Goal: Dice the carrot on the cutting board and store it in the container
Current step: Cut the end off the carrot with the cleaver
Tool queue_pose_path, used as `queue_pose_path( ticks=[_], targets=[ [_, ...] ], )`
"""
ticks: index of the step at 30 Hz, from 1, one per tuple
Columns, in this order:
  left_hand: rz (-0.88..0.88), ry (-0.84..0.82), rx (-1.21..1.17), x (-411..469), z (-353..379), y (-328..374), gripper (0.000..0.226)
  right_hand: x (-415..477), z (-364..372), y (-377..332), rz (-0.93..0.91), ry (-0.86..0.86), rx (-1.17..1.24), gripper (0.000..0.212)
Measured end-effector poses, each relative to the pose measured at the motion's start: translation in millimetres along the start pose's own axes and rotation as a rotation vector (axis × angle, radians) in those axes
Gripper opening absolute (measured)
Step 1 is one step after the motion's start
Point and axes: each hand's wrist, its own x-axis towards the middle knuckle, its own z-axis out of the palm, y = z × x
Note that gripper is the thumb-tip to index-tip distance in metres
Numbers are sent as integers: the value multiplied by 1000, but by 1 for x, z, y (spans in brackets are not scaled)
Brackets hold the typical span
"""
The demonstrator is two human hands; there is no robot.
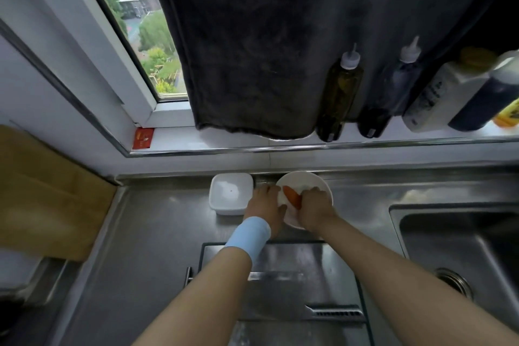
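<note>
Right hand (313,206) curls its fingers round the near end of the orange carrot (291,195), which lies in a white bowl (309,178) at the back of the steel counter (157,222). Left hand (265,202), with a blue band (248,233) on its wrist, holds the bowl's left edge. The white square container (230,194) sits just left of the bowl

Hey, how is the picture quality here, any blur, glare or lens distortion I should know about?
Head view: heavy wide-angle distortion, the window frame and sill bottles lean outward; daylight through the window is bright, the dark cloth and steel counter dim, with soft glare on the steel; the left hand, right hand and carrot at the white bowl look small and slightly blurred.
</note>
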Motion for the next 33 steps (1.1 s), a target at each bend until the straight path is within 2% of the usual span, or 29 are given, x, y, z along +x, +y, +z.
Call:
queue_pose_path(
  ticks=[5,11,13,16,18,20,23,25,30,33],
  targets=[
    [-135,-43,-445,-32,-18,13,54,-45,-21,-18,-59,7,254,6],
    [-58,-33,-590,-90,-34,-4,26,-115,-12,-45,-191,17,355,13],
    [-23,-48,-558,-110,-38,-20,20,-131,-1,-45,-237,-55,317,15],
    [-5,-72,-387,-136,-39,-47,32,-147,23,-34,-207,-166,35,39],
    [-41,-99,-357,-149,-34,-64,39,-157,42,-23,-147,-194,-149,50],
    [-78,-124,-335,-163,-26,-77,40,-169,59,-13,-116,-213,-261,52],
    [-96,-93,-282,-179,-12,-92,31,-189,79,-7,-65,-248,-429,75],
    [-76,-67,-224,-187,-6,-101,37,-195,90,-3,-40,-235,-524,85],
    [12,-43,-179,-204,-2,-119,46,-200,104,5,-87,-193,-582,80],
    [52,38,-134,-208,-5,-126,30,-206,107,9,-100,-202,-534,76]
  ],
)
